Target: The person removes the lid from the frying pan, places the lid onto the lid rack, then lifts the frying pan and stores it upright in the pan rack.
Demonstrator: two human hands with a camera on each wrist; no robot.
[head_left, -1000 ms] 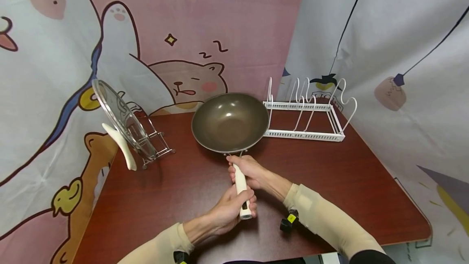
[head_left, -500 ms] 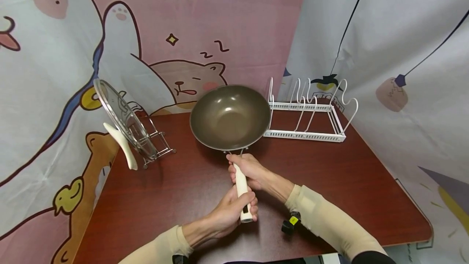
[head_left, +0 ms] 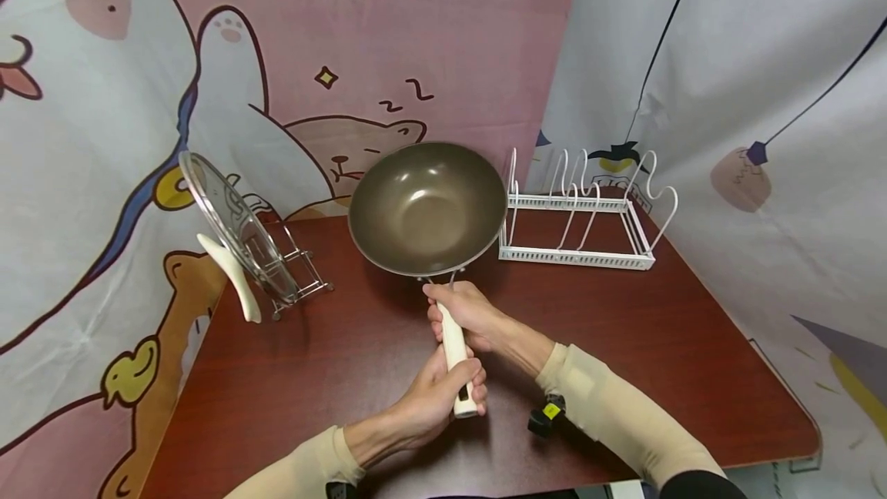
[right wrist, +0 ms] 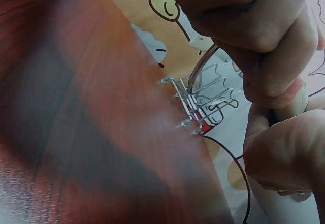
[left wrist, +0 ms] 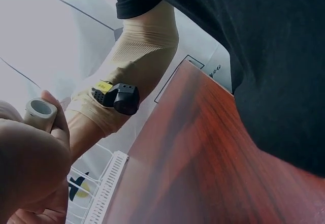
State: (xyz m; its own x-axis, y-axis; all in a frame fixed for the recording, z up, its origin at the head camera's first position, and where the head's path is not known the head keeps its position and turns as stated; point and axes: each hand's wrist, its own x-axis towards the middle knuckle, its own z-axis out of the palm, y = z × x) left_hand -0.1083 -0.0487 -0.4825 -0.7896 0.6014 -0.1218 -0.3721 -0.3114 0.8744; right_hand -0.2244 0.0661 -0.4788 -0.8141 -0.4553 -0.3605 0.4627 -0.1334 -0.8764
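Both hands grip the cream handle of a brown wok [head_left: 430, 210], which is held tilted above the table so its inside faces me. My left hand [head_left: 440, 391] wraps the handle near its end, thumb on top. Farther up, close to the pan, my right hand [head_left: 464, 316] holds the same handle. In the left wrist view the hollow end of the handle [left wrist: 41, 111] sticks out past the left hand. The right wrist view shows fingers [right wrist: 274, 46] curled round the handle; the pan's bowl is largely out of that view.
On the right of the wooden table [head_left: 589, 329] stands a white wire rack [head_left: 575, 254], just beside the wok's rim. At the left a glass lid [head_left: 232, 218] with a cream handle leans in a small metal rack [head_left: 305, 276]. A patterned cloth [head_left: 457, 45] hangs behind.
The wok has risen slightly and shifted a little left, its inside turning more toward me. Both hands keep their grip on the handle. The lid and the racks have stayed put.
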